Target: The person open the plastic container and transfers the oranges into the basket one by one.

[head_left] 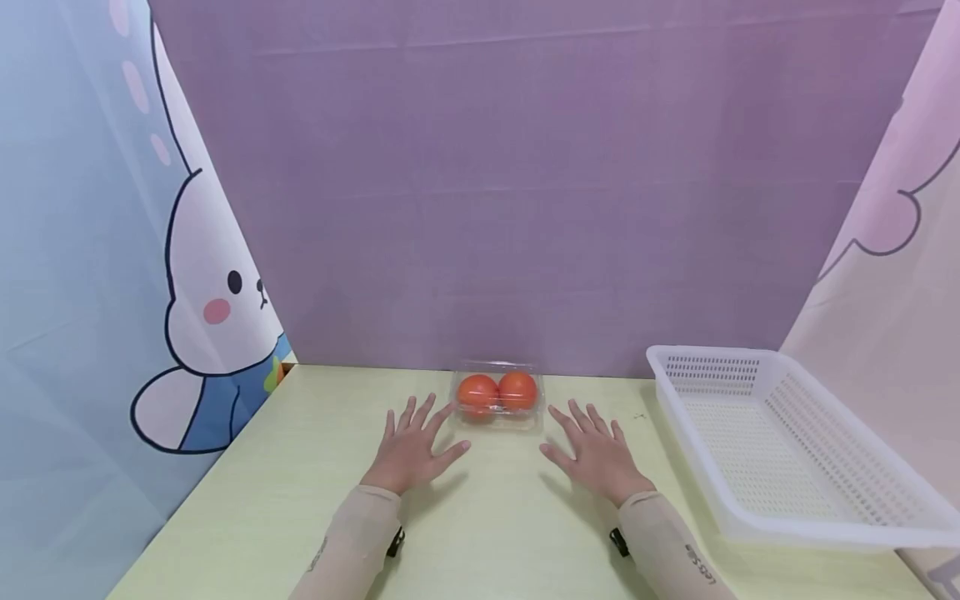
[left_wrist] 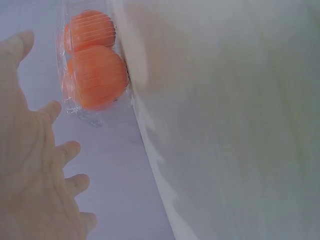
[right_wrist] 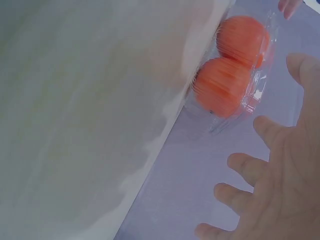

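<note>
Clear box with two red fruits on table, ahead of and between left hand and right hand, long axis crosswise; left looks slightly nearer. Both spread wide, holding nothing.

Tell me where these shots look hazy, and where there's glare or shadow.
Head view: clearest, soft shadows on the tabletop beside the left hand and right hand; left wrist view: hazy, muted, with a jagged tabletop shadow; right wrist view: similarly hazy, small white glints on the clear container.
</note>
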Available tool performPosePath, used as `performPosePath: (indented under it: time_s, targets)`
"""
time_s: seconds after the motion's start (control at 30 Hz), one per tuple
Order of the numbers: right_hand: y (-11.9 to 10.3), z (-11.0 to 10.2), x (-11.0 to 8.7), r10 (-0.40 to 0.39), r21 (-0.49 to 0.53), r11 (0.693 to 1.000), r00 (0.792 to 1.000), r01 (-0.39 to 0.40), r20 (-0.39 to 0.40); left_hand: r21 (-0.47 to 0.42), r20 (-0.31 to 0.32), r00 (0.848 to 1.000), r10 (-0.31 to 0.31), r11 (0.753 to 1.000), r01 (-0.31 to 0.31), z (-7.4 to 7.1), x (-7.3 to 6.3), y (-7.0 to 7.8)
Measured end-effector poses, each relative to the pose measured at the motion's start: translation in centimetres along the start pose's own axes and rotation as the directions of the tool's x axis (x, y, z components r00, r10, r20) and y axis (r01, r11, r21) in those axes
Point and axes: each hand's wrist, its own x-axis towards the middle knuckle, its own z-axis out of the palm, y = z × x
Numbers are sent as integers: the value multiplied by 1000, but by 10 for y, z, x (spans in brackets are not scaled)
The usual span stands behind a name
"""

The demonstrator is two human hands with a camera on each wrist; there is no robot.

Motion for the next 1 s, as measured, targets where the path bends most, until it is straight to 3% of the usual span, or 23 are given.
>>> performPosePath:
  time_s: [0.33, 0.6, 0.73, 0.87, 1.0]
  targets:
    - [-3, -1, 5, -20, 35, 999, 999, 21, -29, -11, 16, 1000, -5, 1000, 5, -1, 5, -1]
    - [-2, 1, 12, -37, 29, 999, 998, 38, -42, -121, 49, 999, -7, 993, 13, 1, 11, 0]
    - [-4, -1, 12, -33, 43, 998, 998, 35, -45, -228, 80, 997, -5, 973, 23, 3, 15, 1]
    - [-3, 0, 14, -17, 45, 999, 999, 19, -30, -340, 108, 994, -15, 939, 51, 3, 19, 1]
    - [-3, 0, 16, -16, 52, 999, 1000, 17, -19, -393, 115, 993, -38, 916, 80, 5, 23, -1]
